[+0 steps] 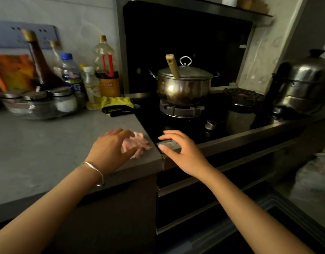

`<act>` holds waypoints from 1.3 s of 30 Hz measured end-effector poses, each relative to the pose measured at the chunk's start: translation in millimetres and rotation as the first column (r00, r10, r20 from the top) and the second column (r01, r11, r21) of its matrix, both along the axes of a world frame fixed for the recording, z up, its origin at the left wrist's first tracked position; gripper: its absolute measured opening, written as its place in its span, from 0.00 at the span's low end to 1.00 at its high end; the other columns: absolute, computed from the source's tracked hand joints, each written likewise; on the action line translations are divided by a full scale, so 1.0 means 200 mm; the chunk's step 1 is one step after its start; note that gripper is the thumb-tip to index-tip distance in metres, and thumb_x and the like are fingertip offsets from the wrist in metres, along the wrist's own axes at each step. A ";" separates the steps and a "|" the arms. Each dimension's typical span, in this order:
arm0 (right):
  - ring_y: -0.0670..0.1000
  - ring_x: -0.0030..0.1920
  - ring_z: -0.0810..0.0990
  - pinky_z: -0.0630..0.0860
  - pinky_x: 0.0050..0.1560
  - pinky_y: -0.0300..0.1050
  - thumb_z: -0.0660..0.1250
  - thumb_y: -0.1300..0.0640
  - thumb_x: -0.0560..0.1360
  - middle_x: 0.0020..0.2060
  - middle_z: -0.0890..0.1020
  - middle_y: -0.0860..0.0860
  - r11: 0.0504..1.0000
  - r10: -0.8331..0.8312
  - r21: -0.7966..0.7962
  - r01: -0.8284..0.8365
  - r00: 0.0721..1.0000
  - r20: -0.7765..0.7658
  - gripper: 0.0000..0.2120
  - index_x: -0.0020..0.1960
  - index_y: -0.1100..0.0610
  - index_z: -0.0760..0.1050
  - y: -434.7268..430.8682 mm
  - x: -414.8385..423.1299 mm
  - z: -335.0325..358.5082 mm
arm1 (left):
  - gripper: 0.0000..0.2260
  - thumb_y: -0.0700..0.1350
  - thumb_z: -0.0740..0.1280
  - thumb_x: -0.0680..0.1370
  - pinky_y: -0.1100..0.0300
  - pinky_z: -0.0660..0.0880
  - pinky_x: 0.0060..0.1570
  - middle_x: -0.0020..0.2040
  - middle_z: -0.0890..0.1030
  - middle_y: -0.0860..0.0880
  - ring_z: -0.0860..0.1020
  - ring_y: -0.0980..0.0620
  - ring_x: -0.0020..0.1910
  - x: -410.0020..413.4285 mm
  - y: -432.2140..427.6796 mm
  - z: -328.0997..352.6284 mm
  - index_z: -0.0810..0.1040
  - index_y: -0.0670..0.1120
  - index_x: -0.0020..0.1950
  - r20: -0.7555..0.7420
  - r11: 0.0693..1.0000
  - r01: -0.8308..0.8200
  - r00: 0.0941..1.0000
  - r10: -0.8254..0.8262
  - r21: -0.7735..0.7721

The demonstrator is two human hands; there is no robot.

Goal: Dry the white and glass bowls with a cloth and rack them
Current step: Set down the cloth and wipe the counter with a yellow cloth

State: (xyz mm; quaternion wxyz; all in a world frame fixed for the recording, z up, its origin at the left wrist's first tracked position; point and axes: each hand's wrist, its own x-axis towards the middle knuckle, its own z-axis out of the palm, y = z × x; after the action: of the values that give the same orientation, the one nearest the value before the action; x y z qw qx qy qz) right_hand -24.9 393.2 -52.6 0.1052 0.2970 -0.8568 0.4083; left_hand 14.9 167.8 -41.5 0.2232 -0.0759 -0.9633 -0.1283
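Left hand point(112, 146) over crumpled pink cloth point(140, 142).

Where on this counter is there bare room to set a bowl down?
Bare: the grey stone countertop between the round glass spice jars and its front edge, left of the left hand on the crumpled pink cloth. Crowded: bottles along the wall; the black hob with its lidded steel pot and the right hand.

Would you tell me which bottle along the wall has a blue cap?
The clear water bottle beside the tall brown sauce bottle; the others have gold or white caps.
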 end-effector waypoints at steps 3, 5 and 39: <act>0.44 0.63 0.72 0.68 0.64 0.42 0.68 0.52 0.76 0.60 0.75 0.45 0.989 0.039 0.146 -0.038 0.999 -0.003 0.10 0.57 0.49 0.78 -0.16 -0.09 0.05 | 0.13 0.55 0.71 0.73 0.53 0.74 0.50 0.53 0.81 0.49 0.78 0.47 0.54 0.01 -0.10 0.01 0.81 0.51 0.54 0.047 1.000 0.001 0.999 0.000 -0.025; 0.46 0.62 0.73 0.71 0.63 0.47 0.68 0.54 0.76 0.59 0.76 0.45 0.969 0.050 0.241 -0.050 0.999 0.008 0.12 0.59 0.49 0.77 -0.24 -0.14 0.07 | 0.12 0.54 0.71 0.73 0.55 0.74 0.51 0.54 0.80 0.51 0.77 0.49 0.55 0.00 -0.12 0.02 0.81 0.53 0.55 0.055 1.000 0.001 0.998 0.000 -0.016; 0.47 0.36 0.84 0.80 0.36 0.36 0.66 0.62 0.77 0.40 0.84 0.53 0.770 0.438 -0.635 -0.071 0.781 0.445 0.08 0.54 0.60 0.79 -0.76 -0.15 0.83 | 0.17 0.40 0.69 0.76 0.65 0.77 0.51 0.57 0.82 0.49 0.81 0.54 0.56 -0.04 -0.36 0.61 0.73 0.49 0.64 -0.179 0.438 0.328 0.920 -0.348 0.837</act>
State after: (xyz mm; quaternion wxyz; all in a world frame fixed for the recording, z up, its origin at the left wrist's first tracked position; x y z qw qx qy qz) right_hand -55.7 240.4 113.5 -0.1287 0.2329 -0.6275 0.7317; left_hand 7.1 96.6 80.7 0.1913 -0.1456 -0.7409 -0.6271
